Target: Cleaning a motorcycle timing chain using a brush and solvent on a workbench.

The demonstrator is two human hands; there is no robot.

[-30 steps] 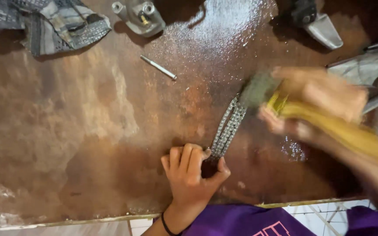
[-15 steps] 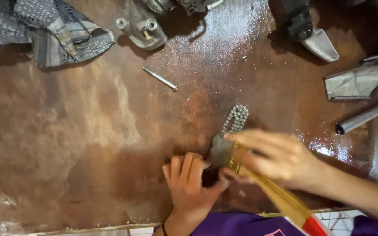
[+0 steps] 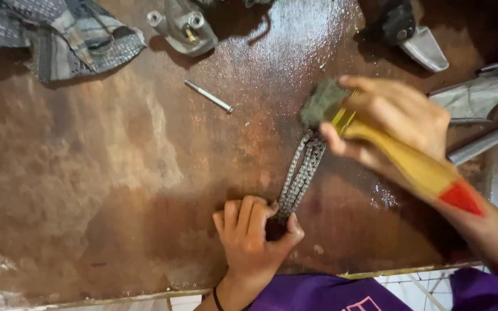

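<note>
Wet brown bench (image 3: 116,173): chain (image 3: 301,173) lengthwise toward upper right, L hand (image 3: 255,239) pinning near end, R hand (image 3: 399,115) w/ grip clenched round brush (image 3: 393,147).

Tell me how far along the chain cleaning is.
Done: the chain lies doubled on the wet brown table, which glistens around it. In hand: the left hand pins the chain's near end while the right hand holds a yellow-handled brush, bristles at its far end. Left: how clean the links are cannot be told; the small rod and metal parts lie untouched.
</note>
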